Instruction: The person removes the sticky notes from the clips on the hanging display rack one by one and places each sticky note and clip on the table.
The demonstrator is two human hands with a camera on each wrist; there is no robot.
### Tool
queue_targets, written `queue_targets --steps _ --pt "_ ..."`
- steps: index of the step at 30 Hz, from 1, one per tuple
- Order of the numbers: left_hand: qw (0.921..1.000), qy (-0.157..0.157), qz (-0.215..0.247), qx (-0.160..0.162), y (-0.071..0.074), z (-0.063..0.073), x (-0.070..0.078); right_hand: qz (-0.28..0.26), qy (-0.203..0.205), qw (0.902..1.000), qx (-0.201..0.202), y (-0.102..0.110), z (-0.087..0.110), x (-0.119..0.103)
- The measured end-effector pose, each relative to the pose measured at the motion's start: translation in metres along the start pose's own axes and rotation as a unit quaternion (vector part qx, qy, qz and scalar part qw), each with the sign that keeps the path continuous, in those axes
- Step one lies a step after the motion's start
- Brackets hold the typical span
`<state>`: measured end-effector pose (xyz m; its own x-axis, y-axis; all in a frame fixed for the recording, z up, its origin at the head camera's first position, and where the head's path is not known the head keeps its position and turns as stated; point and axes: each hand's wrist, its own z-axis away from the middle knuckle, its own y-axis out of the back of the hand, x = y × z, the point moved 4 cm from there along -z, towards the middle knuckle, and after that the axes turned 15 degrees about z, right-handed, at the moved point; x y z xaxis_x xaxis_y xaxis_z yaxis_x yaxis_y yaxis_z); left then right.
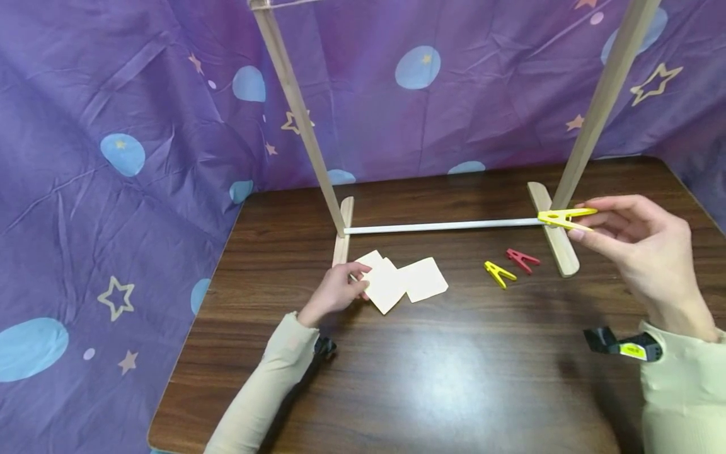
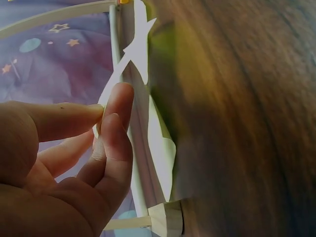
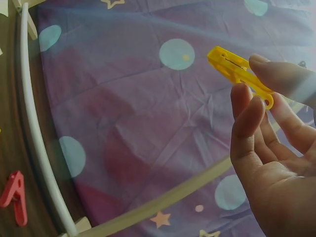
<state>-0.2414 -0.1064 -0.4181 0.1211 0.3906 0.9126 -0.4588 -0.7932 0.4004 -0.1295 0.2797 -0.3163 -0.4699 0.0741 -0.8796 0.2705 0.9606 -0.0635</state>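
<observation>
My left hand (image 1: 338, 288) is low over the left side of the table, pinching a pale square piece of paper (image 2: 114, 79) between thumb and fingers. Another pale paper square (image 1: 426, 280) lies to its right, and a corner of a third (image 1: 370, 258) shows behind. My right hand (image 1: 643, 246) is raised at the right, in front of the stand's right foot. Its thumb and fingers pinch a yellow clothespin (image 1: 558, 218) by the handle end, the nose pointing left. On the table beneath lie a second yellow clothespin (image 1: 500, 274) and a red clothespin (image 1: 523, 259).
A wooden stand spans the back of the table, with a left post (image 1: 300, 120), a right post (image 1: 604, 107) and a white bar (image 1: 442, 226) low between them. Purple patterned cloth (image 1: 363, 82) hangs behind the brown table (image 1: 397, 391).
</observation>
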Motion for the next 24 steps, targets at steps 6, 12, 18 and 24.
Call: queue_targets --steps 6,12,18,24 --pt "0.9990 -0.026 -0.034 0.008 -0.002 -0.001 -0.003 0.063 -0.017 0.9979 -0.007 0.003 0.010 0.006" --pt "0.9916 -0.067 -0.110 0.015 -0.004 -0.002 -0.003 0.116 -0.041 0.9922 -0.019 0.007 0.019 0.014" --pt "0.9847 -0.073 -0.156 0.025 -0.005 -0.004 -0.003 0.146 -0.065 0.9864 -0.038 0.008 0.026 0.024" --pt "0.9818 -0.067 -0.176 0.026 -0.006 -0.004 -0.004 0.267 -0.071 0.9598 -0.052 0.005 0.033 0.033"
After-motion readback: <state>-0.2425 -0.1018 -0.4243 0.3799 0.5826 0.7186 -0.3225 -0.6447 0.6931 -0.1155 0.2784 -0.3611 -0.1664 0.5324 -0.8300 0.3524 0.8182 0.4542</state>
